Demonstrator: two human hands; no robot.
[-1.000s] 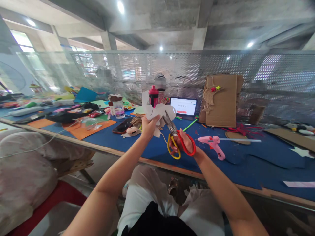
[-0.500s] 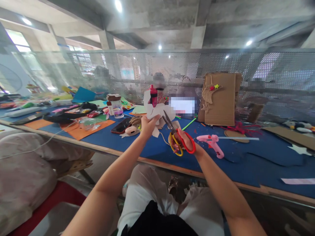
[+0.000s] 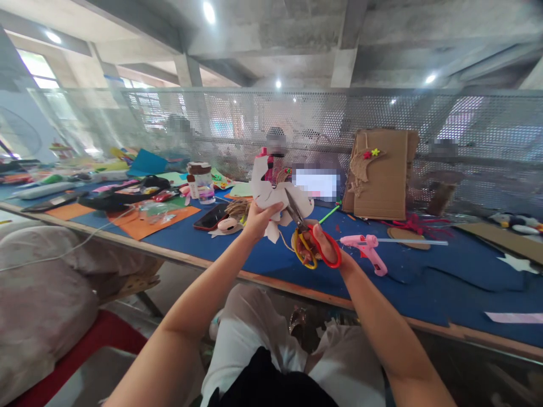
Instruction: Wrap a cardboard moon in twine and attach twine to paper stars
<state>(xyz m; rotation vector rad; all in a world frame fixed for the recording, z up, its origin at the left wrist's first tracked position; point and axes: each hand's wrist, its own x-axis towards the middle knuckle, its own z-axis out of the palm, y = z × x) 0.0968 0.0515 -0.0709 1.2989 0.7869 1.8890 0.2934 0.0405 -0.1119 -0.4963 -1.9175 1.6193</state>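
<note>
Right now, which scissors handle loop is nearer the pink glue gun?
The red loop, facing the pink glue gun; the yellow loop sits farther left.

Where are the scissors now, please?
In the head view, right of centre, the right hand holds the scissors, blades at the white cutout in the left hand.

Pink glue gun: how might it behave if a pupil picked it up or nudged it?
The pink glue gun probably won't roll far: it lies on its side, grip angled out. It may handle awkwardly, since a long, translucent glue stick juts from its back. That thin stick could catch on things if the gun is swung round.
</note>
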